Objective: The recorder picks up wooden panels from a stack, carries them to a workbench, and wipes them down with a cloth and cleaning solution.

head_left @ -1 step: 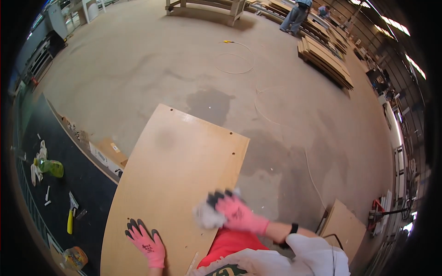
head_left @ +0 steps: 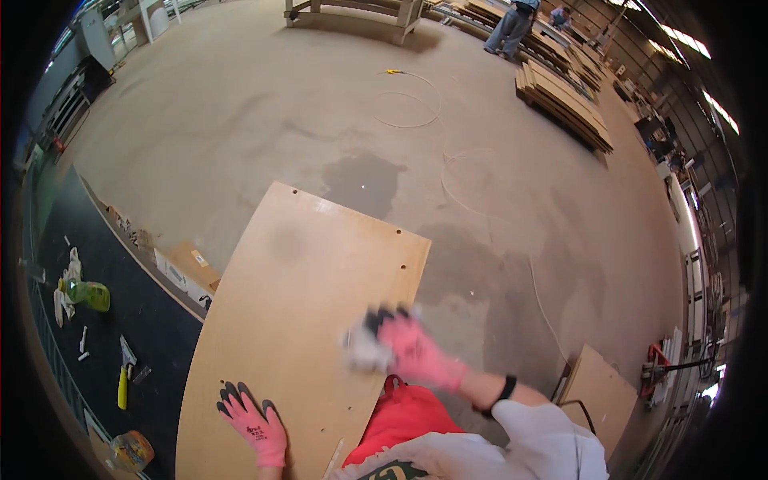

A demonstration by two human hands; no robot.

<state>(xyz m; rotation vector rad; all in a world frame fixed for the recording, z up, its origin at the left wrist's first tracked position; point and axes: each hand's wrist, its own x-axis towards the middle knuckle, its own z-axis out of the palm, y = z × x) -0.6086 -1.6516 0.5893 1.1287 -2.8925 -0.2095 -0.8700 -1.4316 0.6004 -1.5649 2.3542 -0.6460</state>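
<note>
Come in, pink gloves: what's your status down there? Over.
Left hand spread on wooden board. Right hand holding white cloth, both blurred, near board's right edge. Green bottle off left, on black table.

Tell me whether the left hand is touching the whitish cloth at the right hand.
Apart. The head view shows the gloved left hand spread flat, with bare wooden panel plainly visible between it and the whitish cloth.

LOC: woodwkg shop / factory hall | wood panel (head_left: 312, 276) w/ holes, fg | stacked boards (head_left: 564, 108), back R | strip lights (head_left: 686, 42) up top | big open flr (head_left: 216, 120) | blk bench (head_left: 164, 344) w/ hand tool (head_left: 122, 384) + spray btl (head_left: 90, 295) | co-worker (head_left: 508, 34) nr stacks
</note>
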